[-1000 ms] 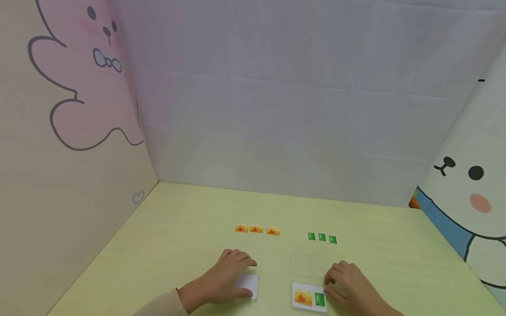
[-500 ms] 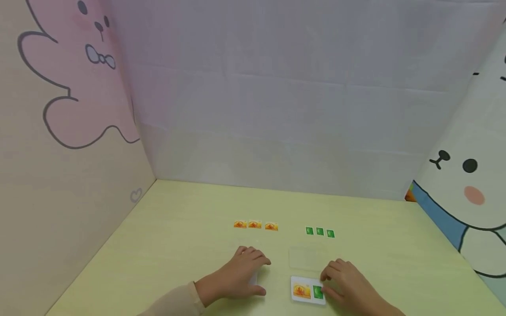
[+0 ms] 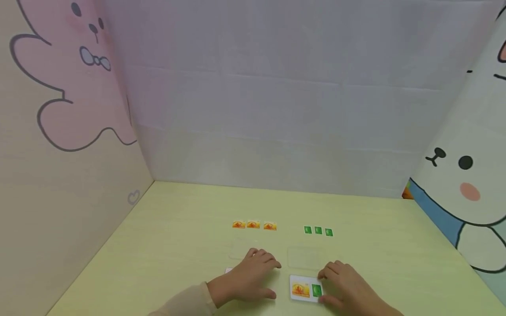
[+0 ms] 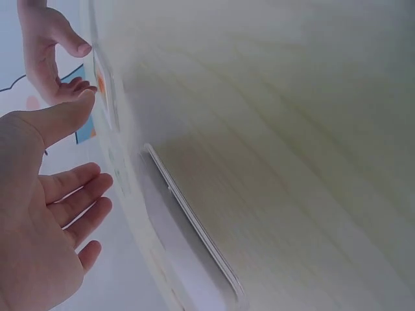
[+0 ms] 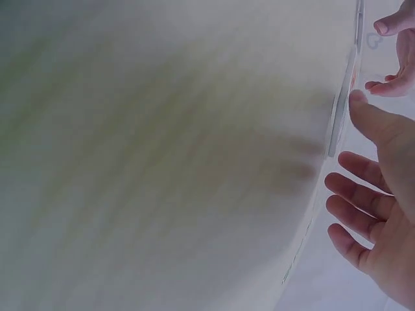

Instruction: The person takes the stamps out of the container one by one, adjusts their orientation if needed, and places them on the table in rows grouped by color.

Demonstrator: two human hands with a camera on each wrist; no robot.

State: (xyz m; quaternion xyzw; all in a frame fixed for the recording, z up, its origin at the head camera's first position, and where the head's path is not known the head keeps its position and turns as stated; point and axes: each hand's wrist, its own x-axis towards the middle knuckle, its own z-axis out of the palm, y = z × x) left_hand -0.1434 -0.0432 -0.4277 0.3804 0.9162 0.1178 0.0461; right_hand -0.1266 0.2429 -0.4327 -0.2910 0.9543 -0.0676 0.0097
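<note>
My left hand (image 3: 253,276) hovers, fingers spread and relaxed, over a flat white box (image 4: 188,259). In the head view it hides most of that box, leaving a corner showing left of it. Nothing is in its grasp. To the right lies a second flat white box (image 3: 302,295), bearing an orange-yellow picture piece (image 3: 300,289) and a green picture piece (image 3: 316,290). My right hand (image 3: 349,287) is at this box's right end, with thumb and fingertips right by its edge. The right wrist view shows its fingers (image 5: 356,201) loosely extended.
Farther back on the pale yellow table (image 3: 178,228) lie a row of orange-yellow pieces (image 3: 253,224) and a row of green pieces (image 3: 318,230). Two clear lids, a left lid (image 3: 239,246) and a right lid (image 3: 304,257), lie between these rows and the boxes. Cloth walls enclose the table.
My left hand has moved right across its white box, uncovering the box's left corner. My right hand has stayed beside the other box. The head view has shifted slightly.
</note>
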